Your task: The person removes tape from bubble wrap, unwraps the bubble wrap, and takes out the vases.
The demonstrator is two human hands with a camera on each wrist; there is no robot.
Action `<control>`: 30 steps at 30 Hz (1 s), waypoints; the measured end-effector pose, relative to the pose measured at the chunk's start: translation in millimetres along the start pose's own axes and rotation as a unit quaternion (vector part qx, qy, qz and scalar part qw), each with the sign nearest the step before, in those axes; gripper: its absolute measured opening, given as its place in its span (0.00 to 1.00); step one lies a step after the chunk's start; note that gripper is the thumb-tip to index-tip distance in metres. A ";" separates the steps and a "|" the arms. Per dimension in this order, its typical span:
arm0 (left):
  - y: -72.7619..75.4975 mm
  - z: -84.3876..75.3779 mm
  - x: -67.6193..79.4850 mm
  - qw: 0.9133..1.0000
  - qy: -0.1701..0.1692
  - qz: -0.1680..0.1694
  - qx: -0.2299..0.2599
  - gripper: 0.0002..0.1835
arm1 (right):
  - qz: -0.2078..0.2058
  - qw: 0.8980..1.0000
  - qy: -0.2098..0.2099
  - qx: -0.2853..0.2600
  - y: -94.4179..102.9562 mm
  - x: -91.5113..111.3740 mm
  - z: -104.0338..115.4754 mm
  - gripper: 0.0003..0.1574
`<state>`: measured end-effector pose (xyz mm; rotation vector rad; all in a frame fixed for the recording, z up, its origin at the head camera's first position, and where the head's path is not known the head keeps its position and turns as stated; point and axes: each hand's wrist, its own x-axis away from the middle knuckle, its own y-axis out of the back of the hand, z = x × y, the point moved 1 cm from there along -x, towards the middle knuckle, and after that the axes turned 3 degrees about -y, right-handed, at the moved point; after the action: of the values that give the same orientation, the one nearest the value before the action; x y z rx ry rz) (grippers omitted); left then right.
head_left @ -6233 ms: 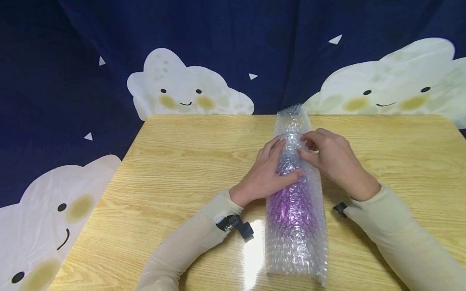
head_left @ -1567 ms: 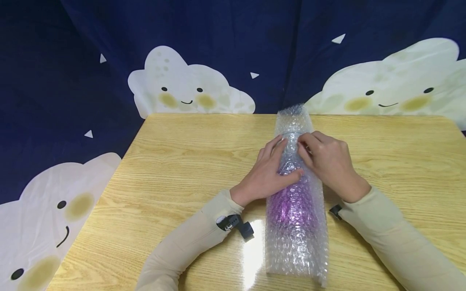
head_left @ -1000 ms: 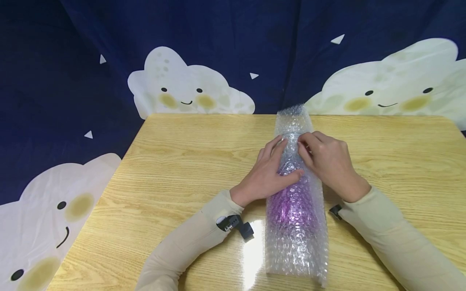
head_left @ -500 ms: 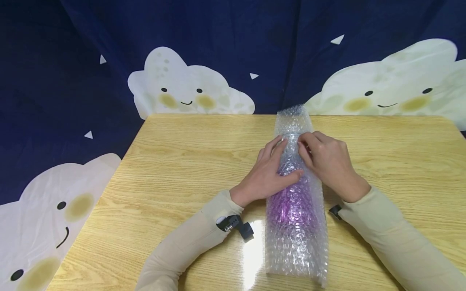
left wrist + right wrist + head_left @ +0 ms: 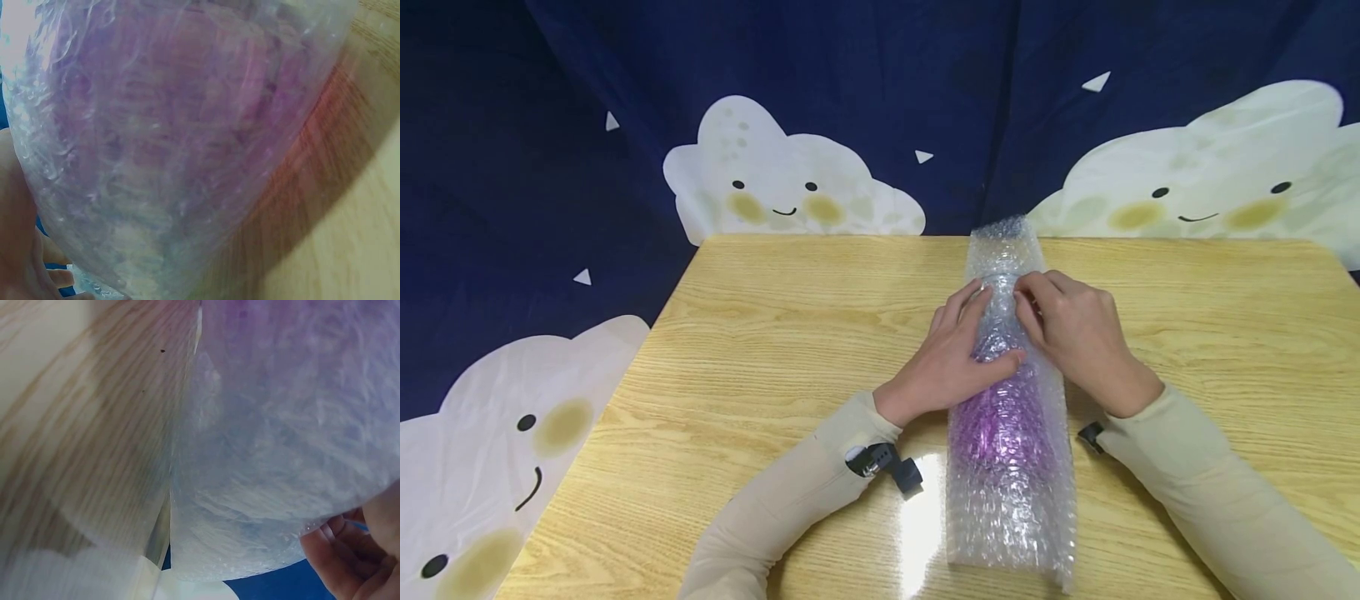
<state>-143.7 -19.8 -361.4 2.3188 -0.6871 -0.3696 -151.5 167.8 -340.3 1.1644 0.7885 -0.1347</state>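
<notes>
Two hands are working over one long sheet of wrap [image 5: 1011, 517], which is lying lengthwise on the tabletop [image 5: 820, 333]. It is running from the middle of the far edge towards the near side, its far end reaching up against that edge in the head view. A purple thing [image 5: 1003, 421] is showing through the bubbles along its middle; the layers are blurring its shape.

The left hand [image 5: 943, 358] is resting on the wrap from the left-edge side, its fingers lying loosely straight and pointing at the far edge, its thumb stretching across the top. It is touching without gripping.

The right hand [image 5: 1078, 329] is coming in from the right-edge side with fingers curling; thumb and forefinger are pinching the wrap near its far end, just beside the left fingertips. What exactly is lying between those two tips is too small to tell. In the right wrist view, fingertips are touching the wrap's border. In the left wrist view, wrap is filling most of the picture, and a reddish shadow [image 5: 312, 150] is falling on the wood beside it.

Pale sleeves [image 5: 820, 475] are covering both arms, each carrying a small black camera [image 5: 904, 475] at the wrist. Beyond the far edge a dark blue curtain [image 5: 850, 50] is hanging, with smiling clouds [image 5: 827, 167] showing near the far corners and along the left edge.
</notes>
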 end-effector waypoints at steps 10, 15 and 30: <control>-0.4 0.2 0.5 1.000 0.000 0.000 0.005 0.53 | 0.000 1.000 -0.006 0.001 0.0 0.3 -0.6 0.07; -0.5 -0.2 0.3 1.000 0.000 0.000 0.005 0.53 | 0.000 1.000 -0.009 0.001 -0.4 0.3 -0.9 0.08; -0.8 0.9 0.1 1.000 -0.003 -0.002 0.010 0.53 | 0.003 1.000 -0.012 -0.001 -0.8 0.2 -0.5 0.08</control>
<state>-143.7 -19.9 -362.6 2.3379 -0.6923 -0.3722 -151.9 168.0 -341.2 1.1610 0.7629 -0.1432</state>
